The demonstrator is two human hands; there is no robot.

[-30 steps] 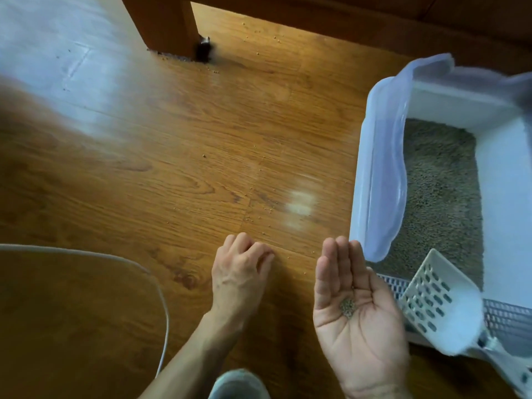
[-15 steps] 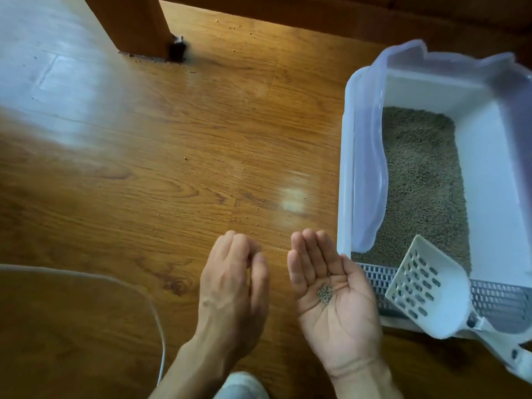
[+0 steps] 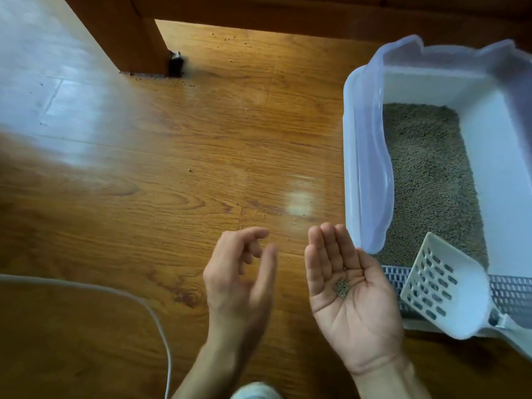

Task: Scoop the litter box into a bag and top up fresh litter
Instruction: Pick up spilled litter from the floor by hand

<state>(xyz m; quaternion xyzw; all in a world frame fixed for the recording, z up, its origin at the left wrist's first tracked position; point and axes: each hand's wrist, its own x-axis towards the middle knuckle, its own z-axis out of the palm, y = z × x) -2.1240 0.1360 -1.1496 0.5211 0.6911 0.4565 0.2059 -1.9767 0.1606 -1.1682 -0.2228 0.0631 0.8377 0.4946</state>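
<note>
A white litter box (image 3: pixel 349 156) stands on the wooden floor at the right, with grey-brown litter (image 3: pixel 429 174) inside. A white slotted scoop (image 3: pixel 449 289) lies across its near grated step. My right hand (image 3: pixel 349 298) is held palm up just left of the box, fingers straight, with a small pile of litter grains (image 3: pixel 342 287) in the palm. My left hand (image 3: pixel 240 279) hovers beside it above the floor, fingers loosely curled and holding nothing that I can see.
Loose litter grains (image 3: pixel 263 214) are scattered over the floor ahead of my hands. A wooden furniture leg (image 3: pixel 129 38) stands at the back left. A pale curved cord or rim (image 3: pixel 155 318) runs along the floor at the lower left.
My left hand has lifted off the floor and turned towards my right palm. My right hand has stayed palm up with the grains. The view shifted slightly.
</note>
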